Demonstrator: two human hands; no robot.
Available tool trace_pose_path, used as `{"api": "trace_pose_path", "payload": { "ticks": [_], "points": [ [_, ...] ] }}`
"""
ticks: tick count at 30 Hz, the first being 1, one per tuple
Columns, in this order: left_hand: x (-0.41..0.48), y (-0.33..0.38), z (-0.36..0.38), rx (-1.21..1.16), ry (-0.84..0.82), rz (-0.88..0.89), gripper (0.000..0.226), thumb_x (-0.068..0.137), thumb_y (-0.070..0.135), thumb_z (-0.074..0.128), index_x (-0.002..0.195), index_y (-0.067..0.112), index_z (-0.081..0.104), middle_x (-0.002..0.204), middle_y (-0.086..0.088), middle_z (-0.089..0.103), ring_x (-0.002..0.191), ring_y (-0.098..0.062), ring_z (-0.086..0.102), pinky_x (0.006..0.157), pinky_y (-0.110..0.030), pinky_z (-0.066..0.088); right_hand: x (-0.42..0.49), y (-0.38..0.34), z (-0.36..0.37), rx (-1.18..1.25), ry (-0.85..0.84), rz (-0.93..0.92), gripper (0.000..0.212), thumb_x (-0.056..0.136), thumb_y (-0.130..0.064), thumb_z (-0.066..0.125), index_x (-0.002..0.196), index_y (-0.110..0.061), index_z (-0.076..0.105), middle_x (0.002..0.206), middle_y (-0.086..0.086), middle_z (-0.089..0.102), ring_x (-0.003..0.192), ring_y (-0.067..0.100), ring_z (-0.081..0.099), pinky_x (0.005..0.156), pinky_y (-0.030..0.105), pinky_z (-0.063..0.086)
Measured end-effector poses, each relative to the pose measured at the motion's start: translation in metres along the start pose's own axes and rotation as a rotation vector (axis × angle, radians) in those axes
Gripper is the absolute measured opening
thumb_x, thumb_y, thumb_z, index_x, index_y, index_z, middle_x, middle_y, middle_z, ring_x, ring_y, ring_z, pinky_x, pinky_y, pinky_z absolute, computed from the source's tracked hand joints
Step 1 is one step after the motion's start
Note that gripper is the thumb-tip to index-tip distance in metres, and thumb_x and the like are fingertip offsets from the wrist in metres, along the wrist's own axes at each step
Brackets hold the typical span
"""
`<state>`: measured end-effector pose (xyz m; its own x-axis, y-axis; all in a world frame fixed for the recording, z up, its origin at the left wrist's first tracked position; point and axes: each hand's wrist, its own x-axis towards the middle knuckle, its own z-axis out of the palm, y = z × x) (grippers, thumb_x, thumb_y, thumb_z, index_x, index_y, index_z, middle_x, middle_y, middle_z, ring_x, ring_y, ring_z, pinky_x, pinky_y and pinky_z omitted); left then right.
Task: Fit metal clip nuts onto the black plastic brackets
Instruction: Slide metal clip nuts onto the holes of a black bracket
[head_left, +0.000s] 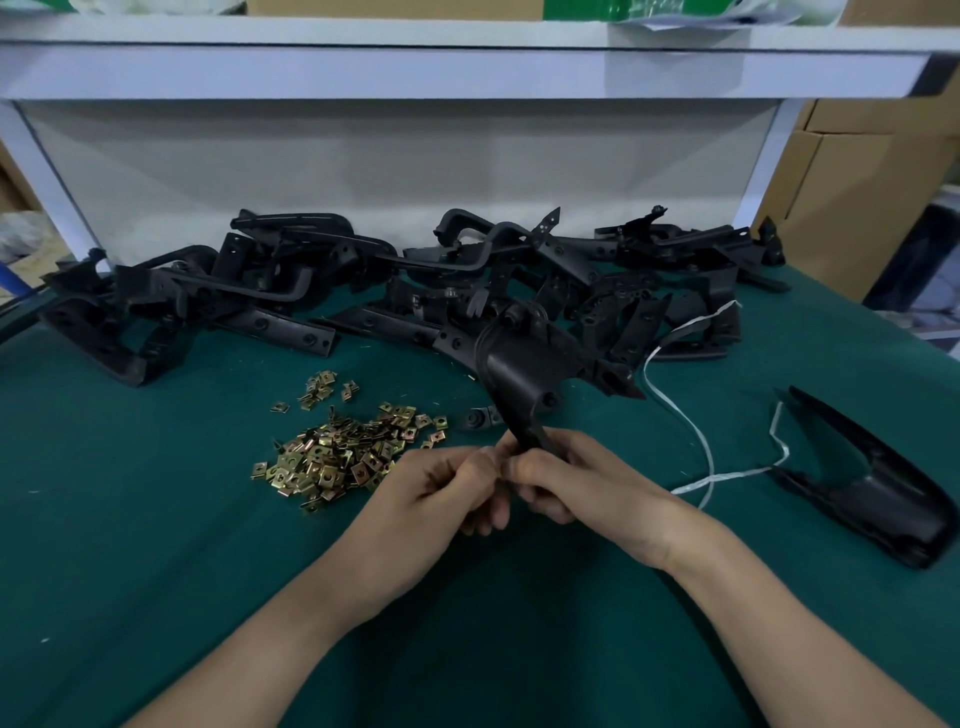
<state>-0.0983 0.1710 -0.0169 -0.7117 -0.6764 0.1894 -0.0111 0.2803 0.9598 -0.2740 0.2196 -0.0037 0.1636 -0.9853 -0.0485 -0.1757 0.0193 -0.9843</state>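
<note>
A black plastic bracket (524, 364) stands tilted above the green table, its lower end held between both hands. My right hand (582, 488) grips that lower end from the right. My left hand (441, 493) has its fingers curled against the same end from the left, thumb pressed by the bracket's tip. Whether a clip nut sits between the fingers is hidden. A loose heap of brass-coloured clip nuts (337, 452) lies just left of my left hand. Several more black brackets (260, 280) are piled across the back of the table.
One curved black bracket (872, 478) lies alone at the right, beside a white string (701, 441). A small black part (478, 418) lies next to the nuts. A white shelf frame (467, 73) overhangs the back; cardboard boxes (857, 197) stand at the right.
</note>
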Motion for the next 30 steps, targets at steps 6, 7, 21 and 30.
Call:
{"api": "trace_pose_path", "payload": {
  "ticks": [6,7,21,30],
  "points": [
    [0.003,0.009,-0.01,-0.043,-0.176,-0.066,0.051,0.107,0.014,0.037,0.066,0.019,0.067,0.059,0.009,0.059,0.056,0.001,0.05,0.065,-0.013,0.043,0.001,0.001,0.001,-0.005,-0.025,0.024,0.032,0.07,-0.04,0.058,0.084,-0.011,0.057,0.063,-0.006,0.04,0.054,0.007,0.032,0.05,0.021,0.025],
    [0.005,0.011,-0.011,-0.062,-0.205,-0.08,0.052,0.106,0.017,0.038,0.065,0.024,0.069,0.057,0.01,0.058,0.056,0.001,0.048,0.066,-0.012,0.043,0.002,0.001,0.001,-0.008,-0.028,0.024,0.031,0.071,-0.04,0.058,0.084,-0.012,0.056,0.063,-0.006,0.04,0.054,0.007,0.032,0.049,0.02,0.025],
    [-0.003,-0.008,0.003,0.656,0.273,0.195,0.031,0.087,0.059,0.047,0.113,0.041,0.047,0.095,0.027,0.062,0.089,0.001,0.062,0.07,-0.016,0.049,0.007,0.003,0.005,0.109,0.187,0.069,0.023,0.084,-0.034,0.052,0.061,-0.035,0.056,0.059,-0.007,0.047,0.046,0.007,0.035,0.042,0.019,0.024],
    [-0.003,-0.001,0.01,0.964,0.437,0.322,0.022,0.085,0.034,0.063,0.091,0.013,0.06,0.069,0.01,0.061,0.053,-0.009,0.06,0.04,-0.029,0.046,0.009,0.007,0.009,0.082,0.189,0.026,0.022,0.102,-0.017,0.049,0.08,-0.02,0.047,0.058,-0.012,0.039,0.043,0.001,0.031,0.04,0.014,0.027]
  ]
}}
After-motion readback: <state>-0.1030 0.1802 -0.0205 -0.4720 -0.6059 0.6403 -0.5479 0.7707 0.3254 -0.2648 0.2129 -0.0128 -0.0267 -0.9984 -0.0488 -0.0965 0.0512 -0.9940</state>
